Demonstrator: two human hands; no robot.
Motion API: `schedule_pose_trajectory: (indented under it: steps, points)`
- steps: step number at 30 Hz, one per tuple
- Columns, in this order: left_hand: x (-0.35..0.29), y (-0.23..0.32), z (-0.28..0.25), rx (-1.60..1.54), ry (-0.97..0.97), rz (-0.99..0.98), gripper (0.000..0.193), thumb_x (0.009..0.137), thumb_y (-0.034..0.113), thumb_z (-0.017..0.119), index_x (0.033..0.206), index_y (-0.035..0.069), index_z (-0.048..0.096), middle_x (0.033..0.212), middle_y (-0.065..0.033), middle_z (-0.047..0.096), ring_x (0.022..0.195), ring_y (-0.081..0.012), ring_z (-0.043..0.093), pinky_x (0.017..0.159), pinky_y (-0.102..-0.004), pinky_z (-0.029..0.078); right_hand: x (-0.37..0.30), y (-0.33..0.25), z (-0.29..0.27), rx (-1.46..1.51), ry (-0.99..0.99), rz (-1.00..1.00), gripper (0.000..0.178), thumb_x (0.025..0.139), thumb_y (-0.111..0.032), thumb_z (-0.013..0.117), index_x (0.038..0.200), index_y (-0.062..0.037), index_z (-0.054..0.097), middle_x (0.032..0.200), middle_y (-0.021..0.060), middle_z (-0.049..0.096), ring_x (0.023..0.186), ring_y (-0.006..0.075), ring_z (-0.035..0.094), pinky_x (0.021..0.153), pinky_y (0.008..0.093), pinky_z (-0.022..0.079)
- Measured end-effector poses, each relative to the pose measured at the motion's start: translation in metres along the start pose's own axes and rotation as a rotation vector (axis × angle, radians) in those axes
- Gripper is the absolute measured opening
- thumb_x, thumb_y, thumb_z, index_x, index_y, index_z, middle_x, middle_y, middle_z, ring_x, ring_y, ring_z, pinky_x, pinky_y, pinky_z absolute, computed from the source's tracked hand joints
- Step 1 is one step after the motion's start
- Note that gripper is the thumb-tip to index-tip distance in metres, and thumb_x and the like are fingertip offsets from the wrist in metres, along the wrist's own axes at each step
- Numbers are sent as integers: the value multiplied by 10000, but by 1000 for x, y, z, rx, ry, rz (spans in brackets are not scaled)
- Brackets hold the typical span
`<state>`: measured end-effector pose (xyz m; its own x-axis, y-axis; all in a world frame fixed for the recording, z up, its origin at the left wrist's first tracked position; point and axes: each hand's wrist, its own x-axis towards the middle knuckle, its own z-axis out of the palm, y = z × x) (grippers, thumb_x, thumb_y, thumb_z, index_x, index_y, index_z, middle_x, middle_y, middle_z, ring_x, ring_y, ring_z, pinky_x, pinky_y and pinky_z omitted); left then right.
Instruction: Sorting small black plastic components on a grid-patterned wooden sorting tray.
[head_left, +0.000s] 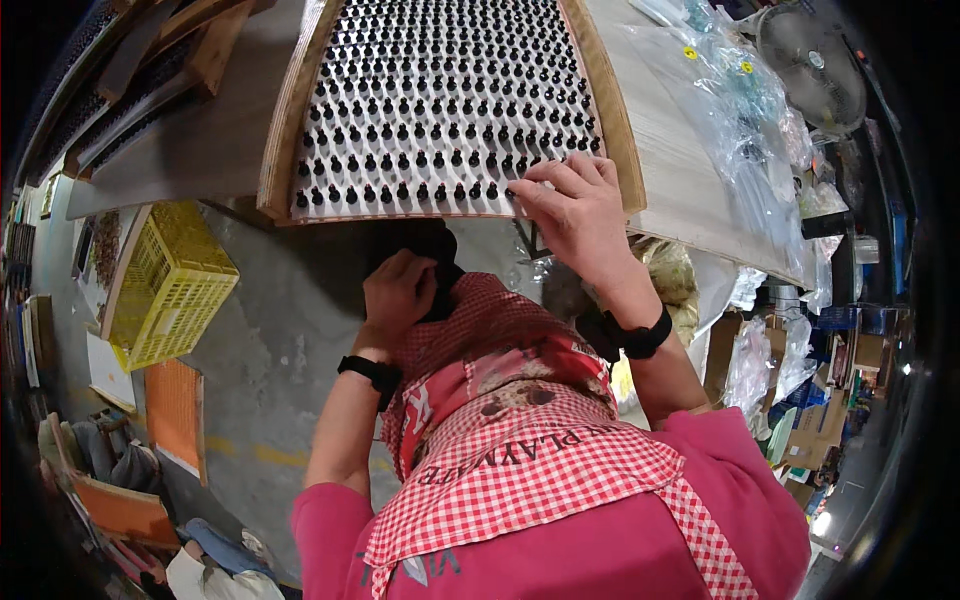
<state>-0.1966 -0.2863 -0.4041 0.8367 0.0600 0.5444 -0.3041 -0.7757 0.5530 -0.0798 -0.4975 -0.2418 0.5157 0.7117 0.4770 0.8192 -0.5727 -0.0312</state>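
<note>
In front of me lies a white board [330, 207] in a wooden frame, set with rows of small black knob-shaped pieces [438, 132], each standing upright. My right hand [577, 205] is over the board's near right corner. Its thumb and forefinger pinch a small black piece [511, 191] in the nearest row, partly covered by the fingertips. Below the board's near edge, over my lap, is my left hand [399, 292] with curled fingers. Whatever it may hold is hidden. Dark bands circle both wrists.
The frame rests on a wooden table [690, 160]. Clear plastic bags [745, 130] and a fan [812, 70] are at the right. More framed boards [150, 75] stand at far left. A yellow crate [175, 275] and orange panels [175, 415] are on the left side.
</note>
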Motion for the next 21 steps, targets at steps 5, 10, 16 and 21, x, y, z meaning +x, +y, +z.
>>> schedule_pose_trajectory:
  steps: [5, 10, 16, 21]
  points:
    - [-7, -8, 3, -7, -95, -69, 166, 732, 113, 685, 896, 138, 677, 852, -88, 622, 768, -298, 637, 647, -393, 533, 8, -6, 2, 14, 25, -22, 207, 741, -170, 719, 946, -163, 689, 943, -28, 622, 864, 186, 554, 790, 354, 385]
    - [-10, -12, 8, -27, -67, -64, 163, 732, 114, 680, 893, 142, 678, 850, -89, 626, 769, -292, 640, 642, -379, 533, 21, -18, 16, 72, 64, -48, 178, 758, -169, 701, 936, -155, 691, 937, -26, 621, 856, 176, 556, 774, 349, 376]
    - [-7, -6, 3, 7, -9, -40, 111, 746, 108, 658, 851, 134, 634, 788, -63, 572, 739, -271, 621, 612, -389, 524, 23, -18, 16, 63, 4, -46, 148, 750, -156, 690, 898, -160, 693, 909, -46, 618, 842, 157, 548, 766, 342, 373]
    - [-8, -8, 4, 0, -47, -51, 110, 747, 111, 659, 852, 130, 632, 798, -63, 576, 748, -271, 625, 616, -390, 530, 38, -31, 25, 100, 79, -78, 143, 753, -155, 684, 897, -161, 682, 900, -42, 613, 853, 162, 552, 769, 338, 385]
